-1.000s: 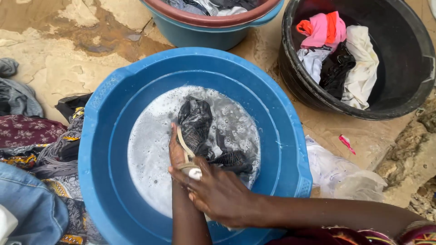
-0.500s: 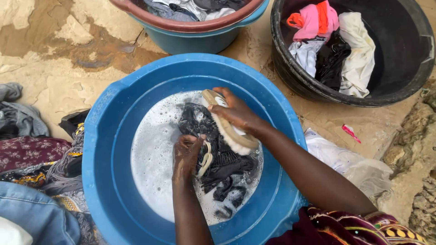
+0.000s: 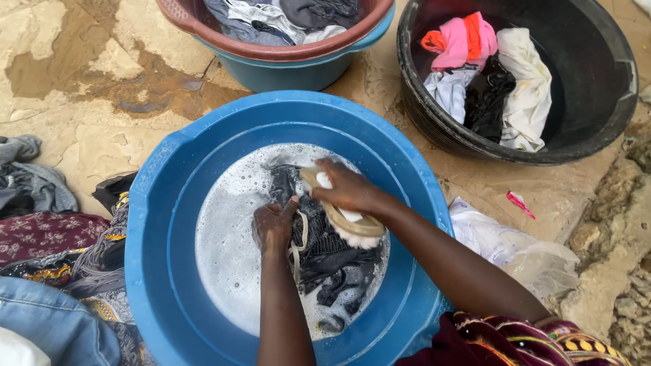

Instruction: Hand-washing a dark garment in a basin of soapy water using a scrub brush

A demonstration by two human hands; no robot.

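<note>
Gripping a scrub brush (image 3: pixel 349 224), right hand (image 3: pixel 346 188); left hand (image 3: pixel 272 227) clutching the dark garment (image 3: pixel 332 261) in soapy water.

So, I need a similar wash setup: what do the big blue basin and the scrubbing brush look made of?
The blue basin looks like moulded plastic: smooth, uniformly coloured, with a slight sheen. The brush in the right hand seems to have a tan wooden or plastic back with pale bristles; which is unclear.
</note>
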